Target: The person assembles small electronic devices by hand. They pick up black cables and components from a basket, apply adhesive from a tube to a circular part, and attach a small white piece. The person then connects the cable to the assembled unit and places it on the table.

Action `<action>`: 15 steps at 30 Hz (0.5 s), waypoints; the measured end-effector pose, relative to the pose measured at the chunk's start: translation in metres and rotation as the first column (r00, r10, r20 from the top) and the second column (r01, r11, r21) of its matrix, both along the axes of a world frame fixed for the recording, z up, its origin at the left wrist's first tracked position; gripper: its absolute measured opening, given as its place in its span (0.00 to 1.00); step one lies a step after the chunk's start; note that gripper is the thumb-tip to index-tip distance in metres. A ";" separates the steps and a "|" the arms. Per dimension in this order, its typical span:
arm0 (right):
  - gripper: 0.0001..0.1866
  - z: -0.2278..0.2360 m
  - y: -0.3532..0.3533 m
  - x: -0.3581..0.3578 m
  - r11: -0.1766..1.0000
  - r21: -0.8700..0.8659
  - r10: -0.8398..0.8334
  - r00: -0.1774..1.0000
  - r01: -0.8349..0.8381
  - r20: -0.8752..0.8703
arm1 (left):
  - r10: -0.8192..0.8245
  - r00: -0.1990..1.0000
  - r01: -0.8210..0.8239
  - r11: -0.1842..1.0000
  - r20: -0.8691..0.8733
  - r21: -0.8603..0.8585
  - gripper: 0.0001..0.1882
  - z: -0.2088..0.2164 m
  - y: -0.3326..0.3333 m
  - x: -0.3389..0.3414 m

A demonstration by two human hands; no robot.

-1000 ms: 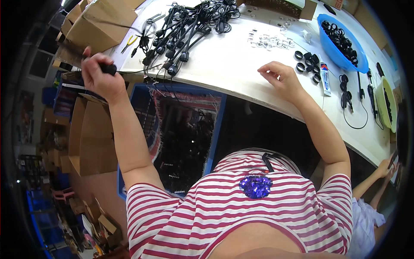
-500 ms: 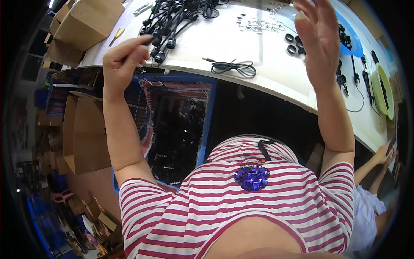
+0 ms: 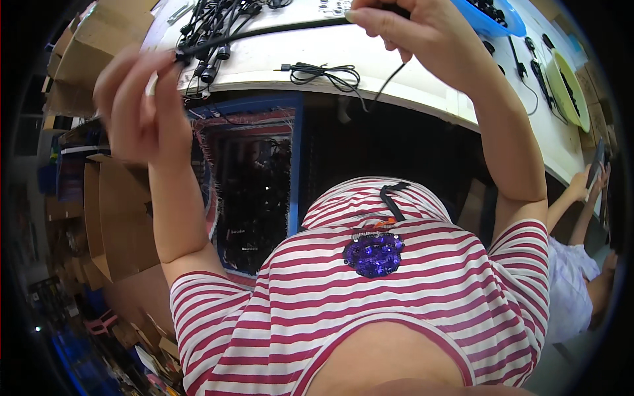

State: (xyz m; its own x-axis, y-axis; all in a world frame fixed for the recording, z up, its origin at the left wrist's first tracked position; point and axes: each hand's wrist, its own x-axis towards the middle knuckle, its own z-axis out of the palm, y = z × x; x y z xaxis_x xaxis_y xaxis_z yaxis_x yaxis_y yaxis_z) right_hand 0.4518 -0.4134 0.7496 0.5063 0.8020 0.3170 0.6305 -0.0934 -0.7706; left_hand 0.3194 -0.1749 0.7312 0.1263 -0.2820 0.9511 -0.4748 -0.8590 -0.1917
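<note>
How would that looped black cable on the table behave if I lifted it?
The black cable would probably flop, as its loops curve softly. It looks light, being thin. Its straight plug would likely stay stiffer.

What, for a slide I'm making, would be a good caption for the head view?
Black rod between left hand and right hand, over a white table with a looped cable.

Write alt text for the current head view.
A person's right hand holds a black rod-like piece; its far end reaches the blurred left hand. On the white table lie a coiled black cable and, farther left, a heap of black corded parts.
</note>
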 end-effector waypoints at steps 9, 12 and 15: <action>0.11 -0.026 -0.033 -0.003 0.953 0.303 0.165 0.840 -0.001 -0.516 | 0.314 0.699 -0.334 0.938 -0.642 0.095 0.19 -0.135 -0.029 0.056; 0.11 -0.039 -0.050 -0.011 0.950 0.291 0.097 0.777 0.114 -0.621 | 0.221 0.640 -0.239 0.967 -0.736 0.083 0.15 -0.139 -0.030 0.053; 0.11 -0.058 -0.076 -0.021 0.937 0.311 0.124 0.681 0.158 -0.722 | -0.014 0.644 -0.074 0.994 -0.765 -0.081 0.14 -0.132 -0.075 0.027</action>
